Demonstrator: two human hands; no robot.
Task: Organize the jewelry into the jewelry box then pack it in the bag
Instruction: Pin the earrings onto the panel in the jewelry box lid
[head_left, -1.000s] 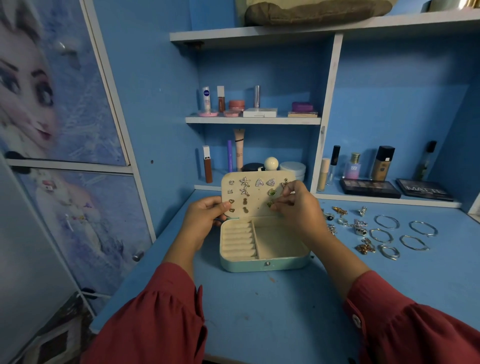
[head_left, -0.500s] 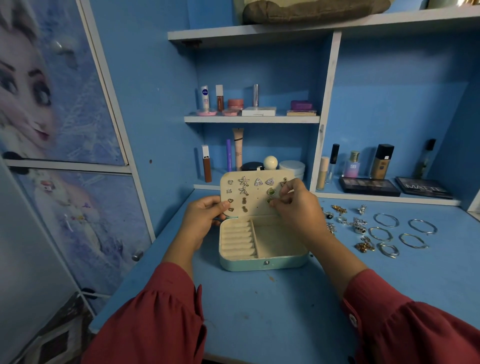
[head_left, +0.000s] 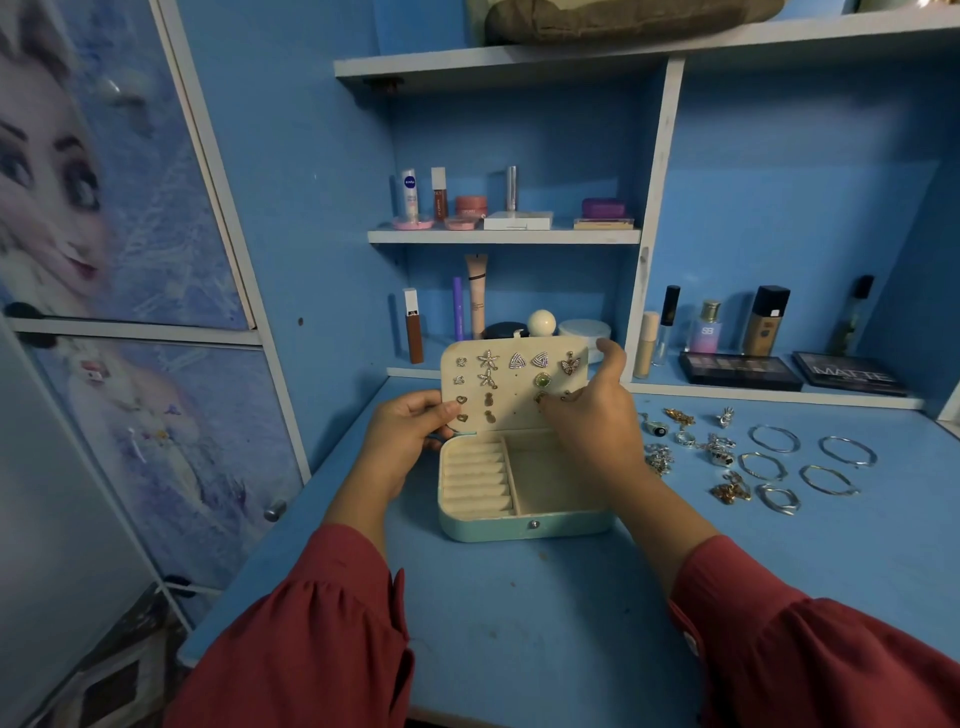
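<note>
While bangles (head_left: 774, 439) lie right | blue desk (head_left: 519, 613) | cosmetics shelves (head_left: 504, 236)

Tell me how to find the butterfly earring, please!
Look at the open jewelry box on the blue desk, between the two hands. Its cream lid stands up and is studded with earrings. The butterfly earring sits at the right end of the top row, next to two triangle earrings; it is the only one with wings.
</note>
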